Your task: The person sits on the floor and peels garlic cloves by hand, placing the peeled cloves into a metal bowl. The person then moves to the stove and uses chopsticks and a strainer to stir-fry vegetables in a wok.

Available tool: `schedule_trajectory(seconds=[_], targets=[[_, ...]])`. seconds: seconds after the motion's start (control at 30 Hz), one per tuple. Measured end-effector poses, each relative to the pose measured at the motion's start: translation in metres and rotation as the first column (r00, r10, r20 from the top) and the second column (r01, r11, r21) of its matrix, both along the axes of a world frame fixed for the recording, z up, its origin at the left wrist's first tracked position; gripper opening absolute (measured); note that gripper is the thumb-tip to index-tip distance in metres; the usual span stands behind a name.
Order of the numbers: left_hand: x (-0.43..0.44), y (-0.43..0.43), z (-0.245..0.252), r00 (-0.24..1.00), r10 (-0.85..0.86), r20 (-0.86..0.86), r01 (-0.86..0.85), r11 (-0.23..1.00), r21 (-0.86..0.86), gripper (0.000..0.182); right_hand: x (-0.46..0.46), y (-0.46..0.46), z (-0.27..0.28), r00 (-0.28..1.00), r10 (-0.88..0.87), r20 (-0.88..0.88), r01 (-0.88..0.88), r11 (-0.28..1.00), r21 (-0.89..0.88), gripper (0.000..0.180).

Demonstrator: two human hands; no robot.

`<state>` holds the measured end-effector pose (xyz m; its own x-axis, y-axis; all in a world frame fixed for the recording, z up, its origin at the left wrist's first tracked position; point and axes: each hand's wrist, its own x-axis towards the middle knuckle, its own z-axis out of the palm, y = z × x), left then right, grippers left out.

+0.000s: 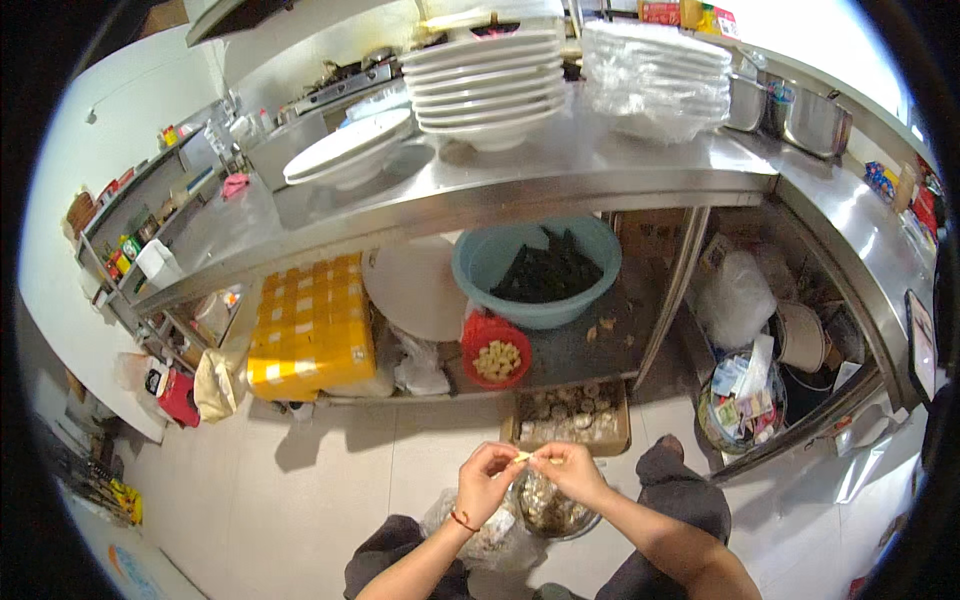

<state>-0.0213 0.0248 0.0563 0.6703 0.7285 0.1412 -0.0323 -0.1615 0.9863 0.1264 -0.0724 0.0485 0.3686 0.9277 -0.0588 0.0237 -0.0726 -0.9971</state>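
Between my fingertips is a small pale yellow piece, apparently a garlic clove. My left hand grips it from one side, and my right hand pinches its other end. Under my hands a metal bowl holds cloves and papery skins, partly covered by my right hand. To its left, by my leg, sits a clear plastic bag with pale scraps. Peeled cloves lie in a red plastic basin on the lower shelf. A cardboard box of what look like garlic bulbs stands on the floor.
A blue-green basin of dark pieces stands on the shelf, near a yellow-checked box. Above, a steel counter carries stacked white plates and plastic-wrapped dishes. At right is a full waste bin.
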Motion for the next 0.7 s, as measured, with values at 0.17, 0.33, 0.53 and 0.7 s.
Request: schedule_trajectory(seconds=[0.17,0.33,0.53,0.7], targets=[[-0.001,-0.004,0.015,0.999,0.036,-0.016,-0.033,0.988,0.154,0.014,-0.005,0.001,0.004,0.994,-0.059,-0.096,0.065,0.996,0.053,0.012],[-0.004,-0.004,0.009,1.0,0.023,-0.009,-0.023,0.996,0.086,0.015,-0.007,0.002,0.011,0.991,-0.116,-0.065,0.115,0.993,-0.01,0.008],[-0.004,0.001,-0.001,0.982,-0.024,0.189,0.129,0.814,-0.567,0.014,-0.006,0.003,0.0,0.94,-0.091,-0.328,0.105,0.994,0.025,0.004],[-0.006,-0.002,-0.005,0.993,-0.055,0.103,0.108,0.77,-0.63,0.02,-0.006,0.002,-0.001,0.819,0.029,-0.574,0.02,0.997,0.079,0.004]])
